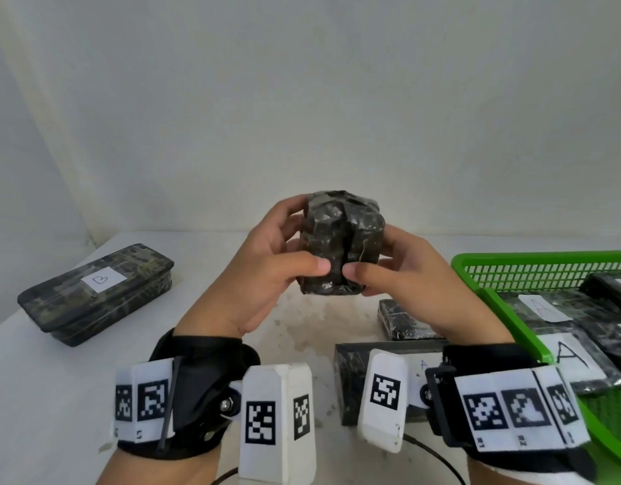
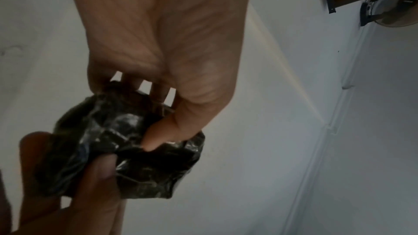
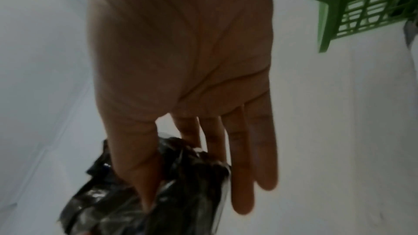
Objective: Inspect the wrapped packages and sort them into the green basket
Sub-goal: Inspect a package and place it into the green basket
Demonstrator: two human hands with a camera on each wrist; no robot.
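Note:
I hold a lumpy package [image 1: 340, 243] wrapped in shiny black film above the table's middle, with no label showing on it. My left hand [image 1: 295, 246] grips its left side, thumb on the near face and fingers behind. My right hand [image 1: 386, 260] pinches its right side the same way. In the left wrist view my left hand [image 2: 156, 117] presses its thumb into the package [image 2: 117, 149]. In the right wrist view my right hand [image 3: 181, 167] has its thumb on the package [image 3: 181, 203] and long fingers along the far side. The green basket [image 1: 512, 260] stands at the right.
A long black package labelled B [image 1: 99, 292] lies at the table's left. Two more black packages [image 1: 403, 320] [image 1: 351, 376] lie beside the basket, under my right wrist. Several packages labelled A [image 1: 571, 355] lie inside the basket. The basket's corner [image 3: 328, 15] shows in the right wrist view.

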